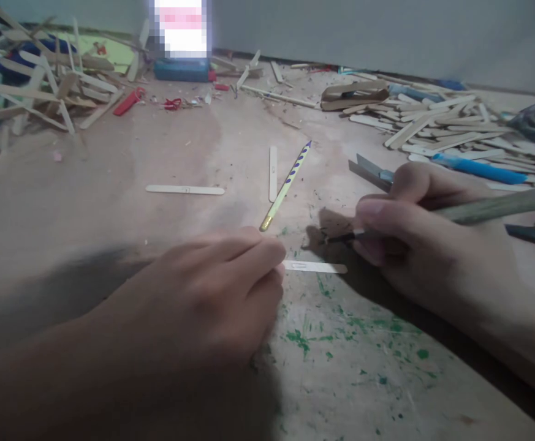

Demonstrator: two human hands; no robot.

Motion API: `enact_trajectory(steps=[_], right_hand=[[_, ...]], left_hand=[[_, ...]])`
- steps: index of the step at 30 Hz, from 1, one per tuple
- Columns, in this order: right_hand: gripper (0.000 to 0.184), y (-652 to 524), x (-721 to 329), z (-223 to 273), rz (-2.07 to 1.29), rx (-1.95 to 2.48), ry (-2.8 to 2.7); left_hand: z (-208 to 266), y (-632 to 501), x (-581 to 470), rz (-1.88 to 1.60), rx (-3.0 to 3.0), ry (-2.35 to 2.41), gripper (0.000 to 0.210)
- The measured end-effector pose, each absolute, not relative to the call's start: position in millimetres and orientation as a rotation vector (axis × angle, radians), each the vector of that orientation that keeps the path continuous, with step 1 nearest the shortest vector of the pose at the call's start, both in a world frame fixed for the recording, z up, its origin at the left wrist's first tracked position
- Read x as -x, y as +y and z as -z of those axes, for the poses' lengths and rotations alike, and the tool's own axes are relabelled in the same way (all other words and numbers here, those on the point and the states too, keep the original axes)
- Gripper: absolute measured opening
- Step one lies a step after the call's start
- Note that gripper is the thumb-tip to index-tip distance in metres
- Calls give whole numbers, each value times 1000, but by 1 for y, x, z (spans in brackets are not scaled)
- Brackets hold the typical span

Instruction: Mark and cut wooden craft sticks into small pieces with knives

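My left hand (230, 288) is closed in a pinch on the near end of a craft stick (315, 267), which lies low over the table and has a small outlined mark on it. My right hand (409, 220) is closed round a slim tool with a thin dark tip (341, 237) and a long grey-green shaft (501, 205). Its tip is just above the stick, apart from it. Flat metal blades (371, 171) stick out beyond the right index finger; whether that hand grips them too, I cannot tell. A yellow pencil with purple spots (288, 184) lies beyond my left hand.
Two marked craft sticks, one crosswise (185, 190) and one lengthwise (273, 173), lie farther off. Piles of sticks are at the left (60, 86) and right (451, 125). A blue pen-like tube (478, 168) rests by the right pile. A blue box (182, 70) stands near the wall.
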State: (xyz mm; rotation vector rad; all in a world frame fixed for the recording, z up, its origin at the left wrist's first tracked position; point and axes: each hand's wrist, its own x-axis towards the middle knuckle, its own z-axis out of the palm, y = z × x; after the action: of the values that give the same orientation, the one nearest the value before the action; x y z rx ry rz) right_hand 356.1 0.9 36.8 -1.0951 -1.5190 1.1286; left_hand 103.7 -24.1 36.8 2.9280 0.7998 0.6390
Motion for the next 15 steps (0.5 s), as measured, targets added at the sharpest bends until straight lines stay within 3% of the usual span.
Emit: enact_trajectory(steps=[7, 15], right_hand=[[42, 2, -351, -36, -1089, 1185, -1615], [39, 2, -339, -43, -1030, 1270, -1701]], left_hand=[[-43, -24, -104, -538, -3125, 736, 27], [-36, -26, -101, -716, -3040, 869, 30]])
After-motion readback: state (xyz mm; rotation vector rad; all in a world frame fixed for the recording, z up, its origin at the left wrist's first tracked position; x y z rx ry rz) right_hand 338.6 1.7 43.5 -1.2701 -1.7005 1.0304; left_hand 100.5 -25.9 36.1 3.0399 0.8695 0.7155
